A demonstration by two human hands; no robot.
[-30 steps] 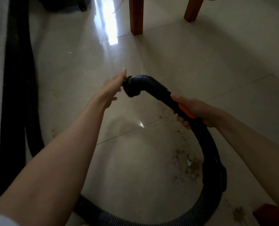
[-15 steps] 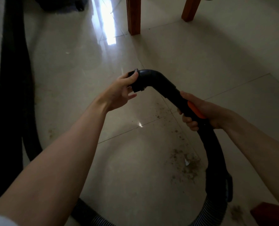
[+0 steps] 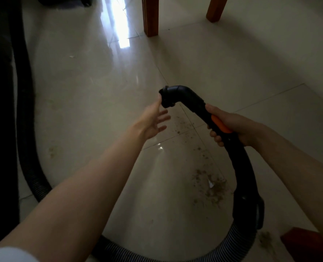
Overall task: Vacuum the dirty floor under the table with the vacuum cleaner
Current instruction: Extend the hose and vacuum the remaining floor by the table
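Note:
My right hand (image 3: 230, 127) grips the black vacuum handle (image 3: 187, 100) just below its bend, over an orange button (image 3: 220, 124). The handle's open end (image 3: 165, 97) points left with no tube attached. My left hand (image 3: 154, 121) is beside that opening with fingers spread and straight, fingertips at its rim, holding nothing. From the handle a ribbed hose (image 3: 238, 246) curves down and left along the bottom of the view. Brown dirt (image 3: 211, 188) lies scattered on the glossy tiled floor (image 3: 92, 103) under the handle.
Two wooden table legs (image 3: 150, 16) (image 3: 216, 9) stand at the top. Another stretch of black hose (image 3: 27, 129) runs down the left side next to a dark upright shape (image 3: 0, 110). A reddish-brown wooden piece (image 3: 308, 244) shows at the bottom right, with more dirt beside it.
My left hand let go of the handle's open end and opened its fingers. The handle shifted slightly right and lower in view.

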